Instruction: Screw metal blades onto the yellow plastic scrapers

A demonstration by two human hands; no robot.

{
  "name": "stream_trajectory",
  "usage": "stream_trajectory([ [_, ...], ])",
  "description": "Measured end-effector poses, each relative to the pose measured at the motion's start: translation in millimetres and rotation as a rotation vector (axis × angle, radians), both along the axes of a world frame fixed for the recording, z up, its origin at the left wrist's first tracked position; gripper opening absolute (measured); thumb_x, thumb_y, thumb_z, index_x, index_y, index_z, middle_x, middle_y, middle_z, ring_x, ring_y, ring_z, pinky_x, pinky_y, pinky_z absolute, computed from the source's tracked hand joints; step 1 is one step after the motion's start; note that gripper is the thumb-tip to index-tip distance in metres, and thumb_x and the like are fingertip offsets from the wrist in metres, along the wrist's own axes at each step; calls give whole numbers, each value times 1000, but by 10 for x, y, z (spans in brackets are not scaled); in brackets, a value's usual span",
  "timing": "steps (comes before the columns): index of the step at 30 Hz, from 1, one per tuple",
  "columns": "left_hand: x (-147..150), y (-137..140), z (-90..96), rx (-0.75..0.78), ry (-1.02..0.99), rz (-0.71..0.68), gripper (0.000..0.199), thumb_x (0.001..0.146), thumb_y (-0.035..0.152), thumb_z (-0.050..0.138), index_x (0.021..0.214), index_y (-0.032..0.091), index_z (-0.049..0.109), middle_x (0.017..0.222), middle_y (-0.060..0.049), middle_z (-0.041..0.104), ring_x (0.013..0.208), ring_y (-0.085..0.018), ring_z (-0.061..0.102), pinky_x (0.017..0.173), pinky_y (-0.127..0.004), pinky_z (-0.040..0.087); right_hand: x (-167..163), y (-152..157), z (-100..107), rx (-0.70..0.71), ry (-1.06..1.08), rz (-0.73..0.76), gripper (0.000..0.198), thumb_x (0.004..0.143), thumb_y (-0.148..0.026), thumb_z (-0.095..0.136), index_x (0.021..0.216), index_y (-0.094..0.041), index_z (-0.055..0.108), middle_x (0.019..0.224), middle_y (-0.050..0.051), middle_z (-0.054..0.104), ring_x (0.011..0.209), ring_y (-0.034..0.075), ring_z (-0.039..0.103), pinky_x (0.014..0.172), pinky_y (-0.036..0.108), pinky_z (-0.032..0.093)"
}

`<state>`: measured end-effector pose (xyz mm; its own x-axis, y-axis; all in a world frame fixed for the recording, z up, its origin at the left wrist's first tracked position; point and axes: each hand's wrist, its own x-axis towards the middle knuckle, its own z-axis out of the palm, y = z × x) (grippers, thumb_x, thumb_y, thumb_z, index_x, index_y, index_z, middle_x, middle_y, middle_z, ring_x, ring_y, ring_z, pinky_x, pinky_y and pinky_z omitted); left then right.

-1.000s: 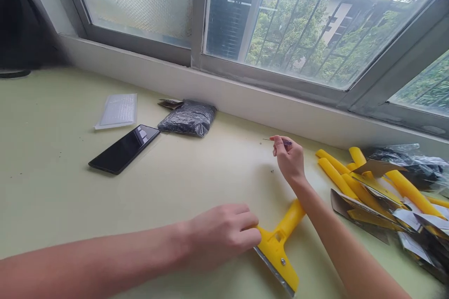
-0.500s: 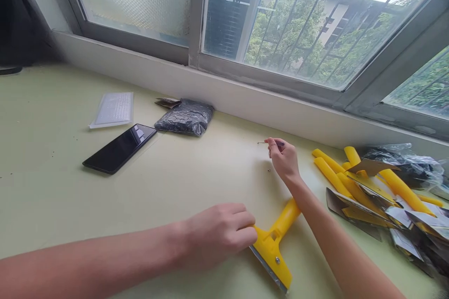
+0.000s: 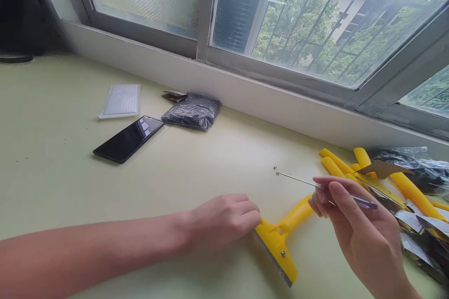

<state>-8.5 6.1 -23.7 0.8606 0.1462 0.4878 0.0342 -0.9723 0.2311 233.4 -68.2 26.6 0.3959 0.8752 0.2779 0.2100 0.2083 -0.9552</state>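
Observation:
My right hand point(image 3: 358, 224) is closed round a small screwdriver point(image 3: 363, 202) with a thin shaft and a purplish see-through handle. At the shaft's tip is a tiny metal screw point(image 3: 277, 174); whether it clings there or lies on the table I cannot tell. Just beyond the tip another small metal piece point(image 3: 275, 167) shows on the table. A yellow scraper point(image 3: 280, 238) lies flat, its blade edge toward me and a screw in its head. With curled fingers, my left hand point(image 3: 231, 217) grips the upper left corner of the scraper head; the fingertips are hidden.
Several yellow scraper handles and cards form a pile point(image 3: 400, 187) at the right, with a plastic-wrapped bag behind. Farther left lie a black phone point(image 3: 128, 140), a dark wrapped package point(image 3: 192, 111) and a white packet point(image 3: 121, 100). The window sill point(image 3: 252, 88) bounds the table's back.
My right hand has drawn back toward me and to the right with the screwdriver, whose shaft now shows more fully. My left hand stays on the scraper. The view has shifted slightly.

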Motion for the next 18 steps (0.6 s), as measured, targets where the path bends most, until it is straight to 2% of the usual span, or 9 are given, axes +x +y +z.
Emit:
stream_trajectory([
  [3,9,-16,-49,-62,-37,40,13,94,4,49,91,16,52,86,-8,64,77,-16,60,70,-25,50,8,-463,-95,-53,52,5,21,90,-44,67,95,-24,73,68,4,57,61,19,55,52,31,44],
  [5,5,-25,-70,-101,-52,65,11,95,6,48,97,15,53,85,-7,64,74,-15,60,67,-24,49,-11,-615,-172,-89,89,32,21,90,-44,67,94,-24,72,66,4,56,60,19,55,51,31,44],
  [9,-5,-32,-66,-110,-55,95,14,95,7,50,106,14,55,81,-4,62,69,-14,58,62,-23,48,-103,-649,-248,-105,153,76,22,90,-45,67,92,-23,71,67,4,55,59,18,53,51,30,44],
  [13,-2,-34,-54,-68,-59,96,23,94,5,50,115,12,54,84,-5,65,76,-16,62,70,-25,52,-166,-627,-265,-107,165,121,22,92,-43,65,91,-22,71,68,5,56,60,18,53,51,29,44],
  [18,-2,-36,-48,-33,-41,99,20,95,7,50,114,14,55,86,-6,67,78,-15,64,73,-25,53,-192,-649,-336,-117,163,153,24,95,-42,61,90,-21,71,67,4,55,60,17,52,53,29,45],
])
